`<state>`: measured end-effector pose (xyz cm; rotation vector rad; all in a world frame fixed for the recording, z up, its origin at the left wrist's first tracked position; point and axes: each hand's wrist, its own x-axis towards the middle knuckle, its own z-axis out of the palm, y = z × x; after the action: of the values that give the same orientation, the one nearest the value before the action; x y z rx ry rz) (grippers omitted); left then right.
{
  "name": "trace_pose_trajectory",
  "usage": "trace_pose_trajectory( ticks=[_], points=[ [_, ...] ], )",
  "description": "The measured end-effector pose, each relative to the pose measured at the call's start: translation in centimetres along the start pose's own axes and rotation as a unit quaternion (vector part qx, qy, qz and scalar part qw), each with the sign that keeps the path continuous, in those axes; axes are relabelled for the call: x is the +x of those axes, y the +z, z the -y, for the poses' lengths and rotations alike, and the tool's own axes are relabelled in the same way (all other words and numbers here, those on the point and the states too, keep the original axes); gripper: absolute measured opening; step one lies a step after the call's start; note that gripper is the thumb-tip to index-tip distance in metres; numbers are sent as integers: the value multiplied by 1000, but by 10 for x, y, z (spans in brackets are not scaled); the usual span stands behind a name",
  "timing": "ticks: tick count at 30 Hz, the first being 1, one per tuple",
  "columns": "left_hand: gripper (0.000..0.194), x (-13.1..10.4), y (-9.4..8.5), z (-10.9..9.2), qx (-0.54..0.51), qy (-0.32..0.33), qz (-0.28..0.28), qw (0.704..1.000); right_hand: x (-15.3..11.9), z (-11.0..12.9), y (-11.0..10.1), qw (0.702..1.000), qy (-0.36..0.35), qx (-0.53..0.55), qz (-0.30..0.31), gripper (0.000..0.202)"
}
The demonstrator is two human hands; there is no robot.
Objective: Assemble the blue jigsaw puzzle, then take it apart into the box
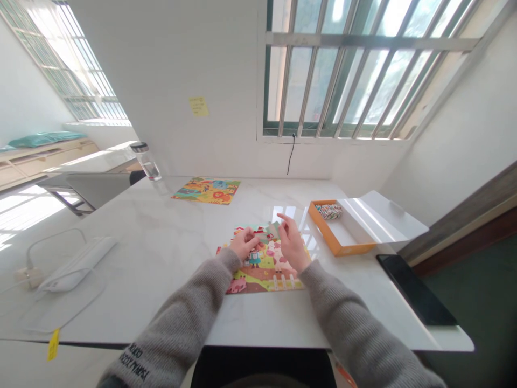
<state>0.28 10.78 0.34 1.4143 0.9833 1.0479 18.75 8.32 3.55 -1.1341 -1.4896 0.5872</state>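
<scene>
A colourful farm puzzle (258, 277) lies on the white marbled table, with a pink cow and a row of white fence posts in its picture. Over its upper left part, my left hand (243, 244) has its fingers pinched at a small group of joined pieces. My right hand (291, 242) grips the right side of the same greenish puzzle pieces (271, 231) between thumb and fingers, its index finger stretched out. Both hands partly cover the puzzle's upper area.
An open orange box (339, 249) with a patterned bundle stands at the right, near a black tablet (418, 291). A second puzzle (208, 191) and a glass bottle (148, 163) are at the back left. A power strip (78, 264) with cables lies left.
</scene>
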Motion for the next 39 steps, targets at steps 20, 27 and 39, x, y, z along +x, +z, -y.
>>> trace_pose_trajectory(
  ticks=[20, 27, 39],
  points=[
    [16, 7, -17, 13, 315, 78, -23, 946, 0, -27, -2, 959, 10, -256, 122, 15],
    [16, 0, -13, 9, 403, 105, 29, 909, -7, -21, -3, 895, -88, -409, 154, 16],
    [37, -7, -109, -12, 482, 60, 32, 873, -5, -33, 2, 950, -48, -230, 204, 9]
  ],
)
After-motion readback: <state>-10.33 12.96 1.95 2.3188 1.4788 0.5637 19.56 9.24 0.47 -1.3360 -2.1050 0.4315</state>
